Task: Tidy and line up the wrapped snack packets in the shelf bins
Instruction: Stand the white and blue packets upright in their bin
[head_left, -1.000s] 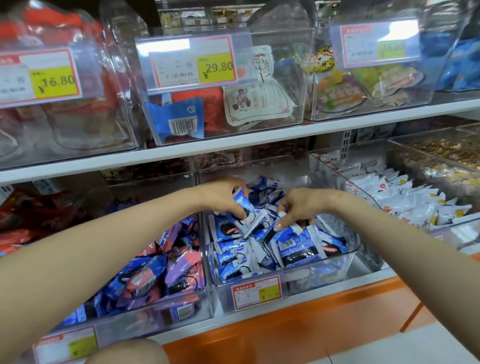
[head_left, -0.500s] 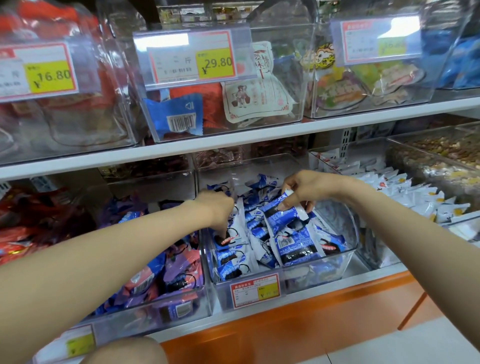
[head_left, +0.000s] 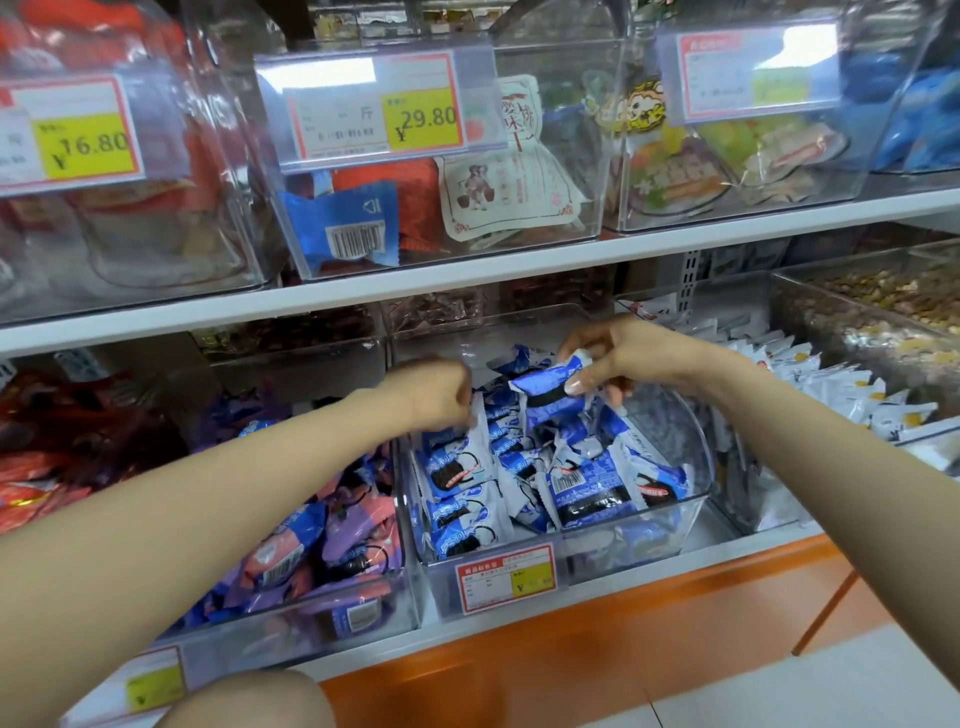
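Store shelving, clear bins in a row. Nearest: a knee (head_left: 249, 701) at bottom edge, then orange base (head_left: 519, 675). Middle bin (head_left: 698, 488) with a price label (head_left: 506, 577) on its front holds blue packets (head_left: 457, 467), some upright in a left row, the rest jumbled. Left hand (head_left: 431, 392) curled, knuckles against the top edge of a left-row packet; cannot tell if it pinches it. Right hand (head_left: 628, 358) pinches one blue packet (head_left: 545, 384) between thumb and fingers, lifted above the pile, tilted. Purple-pink packets (head_left: 332, 530) in the bin left, white packets (head_left: 831, 384) in the bin right. Upper shelf (head_left: 467, 275) behind carries bins with a 29.80 tag (head_left: 379, 111).
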